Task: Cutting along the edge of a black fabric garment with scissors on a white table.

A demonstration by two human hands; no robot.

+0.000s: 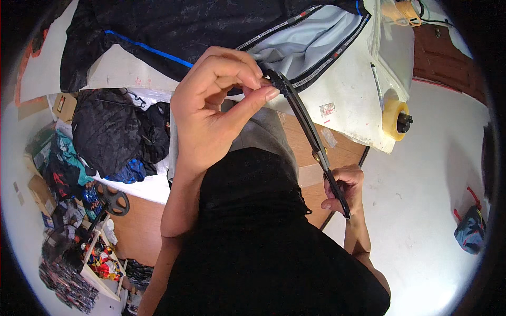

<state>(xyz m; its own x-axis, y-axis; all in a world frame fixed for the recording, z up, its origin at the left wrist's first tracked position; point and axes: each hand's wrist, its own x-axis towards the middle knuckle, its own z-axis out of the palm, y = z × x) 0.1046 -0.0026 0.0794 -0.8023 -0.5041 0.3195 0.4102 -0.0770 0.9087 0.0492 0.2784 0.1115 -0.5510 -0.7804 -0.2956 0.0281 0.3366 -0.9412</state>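
A long, narrow black item (305,126) with brass-coloured fittings runs diagonally in front of me; I cannot tell exactly what it is. My left hand (216,105) pinches its upper end between thumb and fingertips. My right hand (342,187) is closed on its lower end at the right. Behind the upper end, a black garment (158,23) with blue piping and a grey-white lined opening lies on a white sheeted surface (369,116).
A yellow tape roll (392,120) sits at the surface's right edge. Dark clothing (105,131) is piled at left, above a wooden crate (89,268) of colourful items and a black wheel-like object (116,200). A bag (469,231) lies on the pale area at far right.
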